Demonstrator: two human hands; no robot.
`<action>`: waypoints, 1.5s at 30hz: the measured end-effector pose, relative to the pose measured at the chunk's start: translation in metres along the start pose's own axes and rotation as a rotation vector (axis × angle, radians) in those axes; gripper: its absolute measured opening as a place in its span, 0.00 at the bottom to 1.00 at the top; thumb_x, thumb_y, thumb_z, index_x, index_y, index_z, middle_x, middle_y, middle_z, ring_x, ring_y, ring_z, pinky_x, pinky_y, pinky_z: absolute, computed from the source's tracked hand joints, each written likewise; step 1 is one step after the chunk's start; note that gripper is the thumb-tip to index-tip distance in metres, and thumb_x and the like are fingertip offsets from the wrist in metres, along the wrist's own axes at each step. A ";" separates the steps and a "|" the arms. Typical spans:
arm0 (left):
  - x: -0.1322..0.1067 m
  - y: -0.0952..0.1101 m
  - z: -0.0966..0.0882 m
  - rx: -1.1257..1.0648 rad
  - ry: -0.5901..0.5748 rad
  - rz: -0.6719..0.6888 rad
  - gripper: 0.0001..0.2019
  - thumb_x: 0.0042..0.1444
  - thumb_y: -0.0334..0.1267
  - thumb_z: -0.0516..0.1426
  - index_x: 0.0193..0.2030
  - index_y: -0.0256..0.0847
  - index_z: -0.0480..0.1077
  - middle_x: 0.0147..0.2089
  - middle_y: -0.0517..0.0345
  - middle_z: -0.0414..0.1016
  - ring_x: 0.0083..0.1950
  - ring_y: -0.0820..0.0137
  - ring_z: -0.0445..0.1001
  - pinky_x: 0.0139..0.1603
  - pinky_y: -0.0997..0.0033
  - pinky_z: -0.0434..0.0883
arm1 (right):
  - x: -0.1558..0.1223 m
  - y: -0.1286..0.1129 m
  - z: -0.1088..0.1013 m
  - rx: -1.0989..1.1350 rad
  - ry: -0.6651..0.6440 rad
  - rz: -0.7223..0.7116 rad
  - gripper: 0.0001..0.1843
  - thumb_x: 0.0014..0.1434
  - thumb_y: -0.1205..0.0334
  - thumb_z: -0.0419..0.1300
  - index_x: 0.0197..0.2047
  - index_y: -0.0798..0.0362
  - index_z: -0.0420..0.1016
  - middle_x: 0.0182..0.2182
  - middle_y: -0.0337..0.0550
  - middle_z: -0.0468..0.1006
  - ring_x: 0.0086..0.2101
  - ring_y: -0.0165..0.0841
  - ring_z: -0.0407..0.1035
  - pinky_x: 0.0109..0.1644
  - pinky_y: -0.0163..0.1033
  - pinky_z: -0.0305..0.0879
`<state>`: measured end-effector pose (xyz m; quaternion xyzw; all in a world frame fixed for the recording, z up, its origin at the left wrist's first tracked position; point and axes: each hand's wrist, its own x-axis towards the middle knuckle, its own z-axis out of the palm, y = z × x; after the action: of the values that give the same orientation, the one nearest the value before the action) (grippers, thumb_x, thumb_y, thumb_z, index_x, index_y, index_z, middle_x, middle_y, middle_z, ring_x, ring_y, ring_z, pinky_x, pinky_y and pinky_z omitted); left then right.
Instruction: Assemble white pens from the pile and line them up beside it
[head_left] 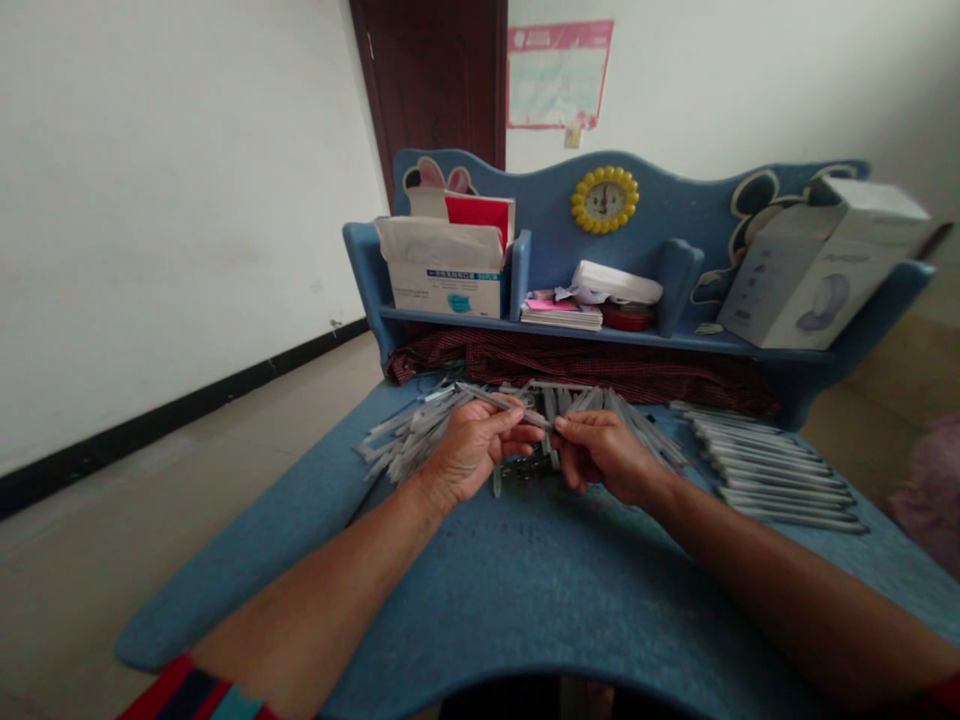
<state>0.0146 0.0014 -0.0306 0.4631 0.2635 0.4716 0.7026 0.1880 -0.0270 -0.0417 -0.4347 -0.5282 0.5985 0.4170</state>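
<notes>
My left hand (476, 445) is closed round a slim translucent pen barrel (491, 399), which points towards my other hand. Thumb and fingers of my right hand (606, 455) are pinched at the barrel's right end; whatever small piece they hold is too small to make out. Behind and left of my hands lies a loose pile of similar pen barrels (409, 440), with more barrels (637, 425) behind my right hand. Small dark pieces (525, 470) lie on the tabletop between my hands. To the right, several pens (780, 470) with dark ends lie side by side in a row.
The blue desk (525, 600) has a raised back shelf. On it stand a mask box (446, 285), a stack of papers (562, 315) and a tilted white box (817, 270). A yellow flower-shaped clock (604, 200) is above. Checked dark red cloth (570, 360) lies under the shelf.
</notes>
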 end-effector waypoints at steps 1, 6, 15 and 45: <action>0.000 0.000 -0.001 0.002 -0.013 0.001 0.04 0.52 0.27 0.59 0.35 0.33 0.69 0.33 0.50 0.79 0.29 0.69 0.78 0.27 0.75 0.74 | 0.000 0.000 -0.001 0.022 -0.015 0.014 0.17 0.55 0.49 0.54 0.27 0.55 0.67 0.10 0.38 0.70 0.09 0.26 0.59 0.12 0.29 0.44; 0.002 0.002 -0.003 0.021 -0.050 0.027 0.06 0.50 0.27 0.60 0.35 0.34 0.69 0.34 0.50 0.79 0.30 0.68 0.78 0.27 0.74 0.75 | 0.001 0.002 -0.004 0.069 -0.062 0.047 0.19 0.55 0.45 0.54 0.28 0.55 0.67 0.10 0.38 0.70 0.09 0.27 0.60 0.12 0.29 0.46; 0.002 0.005 -0.003 0.086 -0.055 0.035 0.06 0.48 0.29 0.62 0.33 0.33 0.71 0.32 0.50 0.79 0.30 0.67 0.78 0.27 0.73 0.74 | -0.002 0.003 0.002 -0.053 -0.005 -0.059 0.20 0.51 0.44 0.60 0.25 0.53 0.63 0.10 0.35 0.70 0.10 0.24 0.58 0.13 0.28 0.45; 0.016 0.022 -0.027 1.318 0.125 0.385 0.06 0.49 0.32 0.58 0.35 0.35 0.74 0.31 0.55 0.76 0.31 0.69 0.74 0.34 0.70 0.70 | 0.003 0.004 -0.003 0.111 0.131 -0.199 0.17 0.54 0.47 0.58 0.30 0.54 0.66 0.12 0.35 0.71 0.11 0.26 0.60 0.14 0.29 0.49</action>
<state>-0.0100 0.0296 -0.0218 0.8042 0.4483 0.3552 0.1618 0.1898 -0.0233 -0.0461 -0.3944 -0.5064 0.5530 0.5313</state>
